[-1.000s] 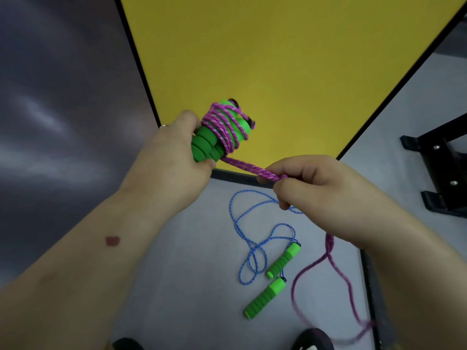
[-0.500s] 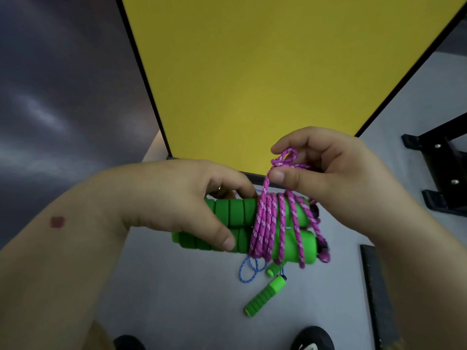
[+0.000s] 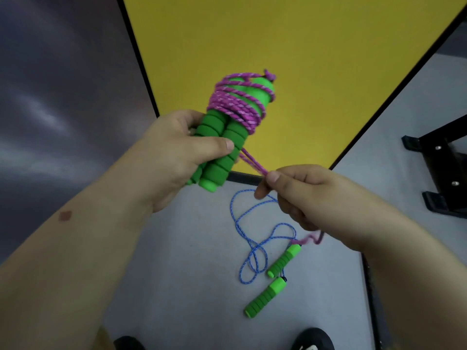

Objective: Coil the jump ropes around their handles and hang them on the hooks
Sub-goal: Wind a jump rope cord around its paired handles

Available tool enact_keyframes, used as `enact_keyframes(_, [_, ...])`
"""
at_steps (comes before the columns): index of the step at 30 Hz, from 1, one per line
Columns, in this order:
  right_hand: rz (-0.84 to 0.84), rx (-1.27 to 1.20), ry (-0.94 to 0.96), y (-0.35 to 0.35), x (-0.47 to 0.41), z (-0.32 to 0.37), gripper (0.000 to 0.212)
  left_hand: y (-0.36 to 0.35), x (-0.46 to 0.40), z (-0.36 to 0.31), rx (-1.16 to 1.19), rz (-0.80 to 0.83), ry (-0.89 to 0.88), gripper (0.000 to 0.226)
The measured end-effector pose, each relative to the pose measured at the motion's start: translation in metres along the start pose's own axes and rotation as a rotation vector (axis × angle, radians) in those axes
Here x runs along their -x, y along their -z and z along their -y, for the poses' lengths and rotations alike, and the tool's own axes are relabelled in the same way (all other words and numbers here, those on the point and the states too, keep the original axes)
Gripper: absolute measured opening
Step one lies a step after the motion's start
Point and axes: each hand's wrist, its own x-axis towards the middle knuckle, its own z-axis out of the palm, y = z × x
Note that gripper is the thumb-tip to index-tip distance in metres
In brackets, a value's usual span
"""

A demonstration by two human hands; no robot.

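My left hand (image 3: 174, 157) grips two green foam handles (image 3: 217, 150) held together and tilted up to the right. Pink rope (image 3: 235, 107) is wound in several turns around their upper half. A doubled strand runs down from the coil to my right hand (image 3: 300, 193), which pinches it between thumb and fingers. A short pink tail (image 3: 312, 239) hangs out below that hand. On the grey floor below lies a blue jump rope (image 3: 252, 238), loose and looped, with its two green handles (image 3: 275, 279) at the lower right.
A yellow panel (image 3: 290, 59) with a black frame stands ahead. A black metal stand (image 3: 444, 173) sits on the floor at the right. Two dark shoes (image 3: 310, 339) show at the bottom edge. A dark wall fills the left.
The handles have swung from lying level, low in front of me, to raised and tilted. My right hand has moved down from the coil and now pulls the strand taut below it.
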Motion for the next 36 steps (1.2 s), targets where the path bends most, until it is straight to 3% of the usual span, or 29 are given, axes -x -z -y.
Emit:
enact_keyframes(2, [0.013, 0.044, 0.046, 0.001, 0.004, 0.005, 0.031, 0.005, -0.003, 0.005, -0.333, -0.184, -0.033, 0.048])
enact_keyframes(4, [-0.01, 0.063, 0.114, 0.003, 0.008, 0.012, 0.025, 0.006, -0.001, 0.006, -0.626, -0.199, -0.057, 0.051])
enact_keyframes(6, [-0.046, 0.048, 0.181, 0.007, 0.011, 0.016, 0.02, 0.001, 0.004, 0.005, -0.802, -0.133, -0.069, 0.046])
enact_keyframes(9, [-0.097, 0.011, 0.259, 0.011, 0.013, 0.017, 0.017, -0.001, 0.007, 0.007, -0.882, -0.032, -0.069, 0.043])
enact_keyframes(14, [-0.243, 0.064, 0.354, 0.01, 0.01, 0.017, 0.017, -0.003, 0.012, 0.002, -0.923, 0.34, -0.006, 0.045])
enact_keyframes(18, [-0.345, 0.133, 0.258, 0.014, 0.008, 0.015, 0.013, 0.001, 0.014, -0.002, -0.863, 0.521, 0.06, 0.061])
enact_keyframes(22, [-0.329, 0.093, 0.179, 0.018, 0.007, 0.013, 0.019, 0.012, 0.014, -0.009, -0.551, 0.756, 0.088, 0.05])
enact_keyframes(26, [-0.109, -0.091, 0.036, 0.018, -0.002, 0.009, 0.025, 0.016, 0.015, -0.009, -0.11, 0.849, 0.09, 0.043])
enact_keyframes(29, [-0.13, 0.032, 0.03, 0.003, -0.003, 0.004, 0.036, 0.011, 0.013, -0.005, 0.191, 0.779, 0.101, 0.054])
enact_keyframes(31, [-0.13, 0.068, 0.022, -0.009, -0.003, 0.004, 0.036, 0.001, 0.014, -0.005, 0.265, 0.621, 0.09, 0.052])
enact_keyframes(36, [-0.094, 0.257, -0.024, -0.009, 0.001, 0.013, 0.037, -0.018, 0.008, -0.007, 0.147, -0.105, 0.064, 0.037])
